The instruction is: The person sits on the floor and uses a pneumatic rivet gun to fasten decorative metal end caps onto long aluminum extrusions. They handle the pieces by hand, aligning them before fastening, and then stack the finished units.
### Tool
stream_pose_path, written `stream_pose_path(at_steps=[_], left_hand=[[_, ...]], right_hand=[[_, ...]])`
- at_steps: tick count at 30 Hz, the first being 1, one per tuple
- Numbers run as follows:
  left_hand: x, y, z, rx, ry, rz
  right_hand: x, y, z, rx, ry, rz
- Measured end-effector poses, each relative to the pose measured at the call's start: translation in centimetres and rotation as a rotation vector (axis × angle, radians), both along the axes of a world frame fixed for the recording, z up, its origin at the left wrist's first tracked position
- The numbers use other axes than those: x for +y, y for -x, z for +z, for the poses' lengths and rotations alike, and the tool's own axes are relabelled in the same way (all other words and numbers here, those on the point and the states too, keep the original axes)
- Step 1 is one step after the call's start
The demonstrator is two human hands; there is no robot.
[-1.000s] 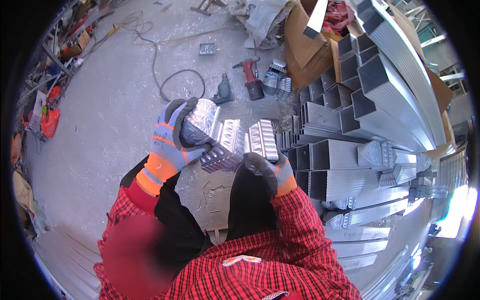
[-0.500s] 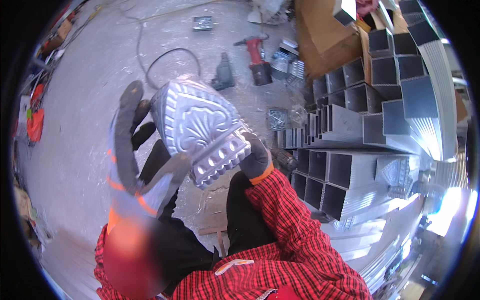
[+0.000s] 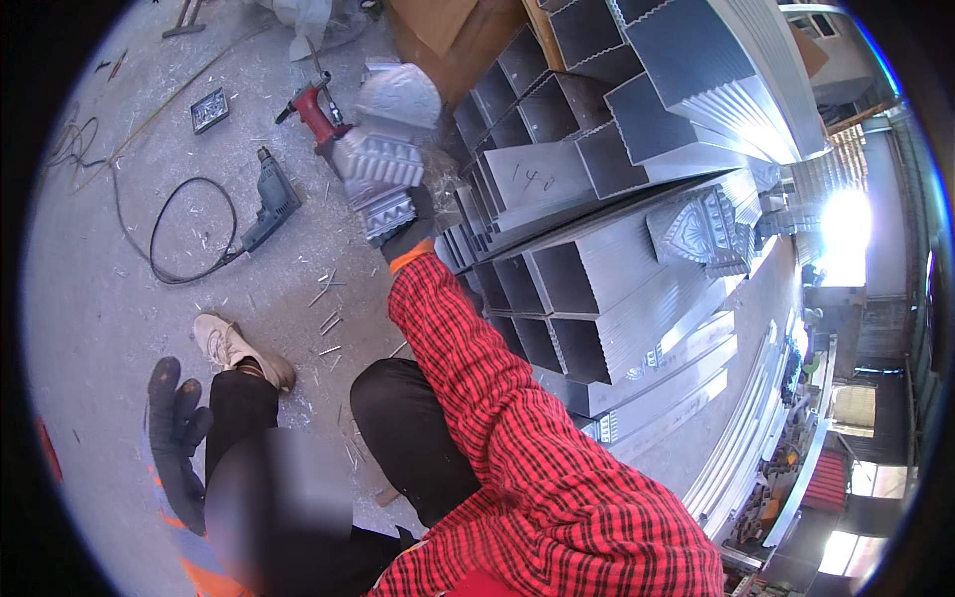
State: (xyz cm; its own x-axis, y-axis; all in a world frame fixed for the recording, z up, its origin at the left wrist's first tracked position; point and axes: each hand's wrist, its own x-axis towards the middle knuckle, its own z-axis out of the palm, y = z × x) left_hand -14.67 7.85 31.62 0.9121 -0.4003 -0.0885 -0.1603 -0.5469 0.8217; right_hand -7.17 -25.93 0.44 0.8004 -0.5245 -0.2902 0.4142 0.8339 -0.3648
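Observation:
My right hand (image 3: 416, 224), in a dark-palmed work glove with an orange cuff, reaches out in front of the stacked metal tubes. Its fingers are closed at the lower end of a silver metal post cap (image 3: 380, 159) with embossed, scalloped sides. The cap is tilted and partly covers a red cordless drill (image 3: 318, 114) lying on the floor. Where the fingers meet the metal is partly hidden. My left hand (image 3: 177, 428), in a matching grey glove, hangs low at the left beside my leg. Its fingers are stretched out with nothing in them.
A grey corded drill (image 3: 271, 204) lies on the floor beside its looped cable. Beyond it sits a small tray of screws (image 3: 209, 110). Stacked ribbed tubes (image 3: 567, 289) fill the right side, with another embossed cap (image 3: 701, 231) on top. Metal slivers litter the floor.
My left hand has let go of the cap and dropped to the lower left. My right hand has carried the cap outward, toward the tubes. The view has swung to the right.

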Motion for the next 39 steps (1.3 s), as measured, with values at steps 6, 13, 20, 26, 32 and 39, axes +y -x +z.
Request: stream_pose_path(at_steps=[6, 13, 20, 26, 32, 39], left_hand=[[-1.8, -0.3, 1.0, 0.080, 0.092, -0.078], [-2.5, -0.2, 0.4, 0.212, 0.243, -0.158], [-3.1, 0.4, 0.4, 0.222, 0.193, -0.204], [-4.6, 0.6, 0.4, 0.042, 0.072, -0.274], [-5.0, 1.3, -0.3, -0.049, 0.058, -0.254], [-6.7, 2.5, -2.2, -0.186, 0.043, -0.341]], right_hand=[[-4.2, -0.4, -8.2, 0.095, -0.107, -0.196], [-5.8, -4.3, -10.2, 0.039, -0.173, -0.195], [-0.6, -7.9, -4.7, 0.785, -0.197, 0.379], [5.2, -0.3, -1.1, 0.497, 0.183, 0.533], [9.5, 17.7, 19.2, 0.210, 1.206, 0.764], [-6.6, 32.5, 26.4, 0.696, 1.934, -0.177]])
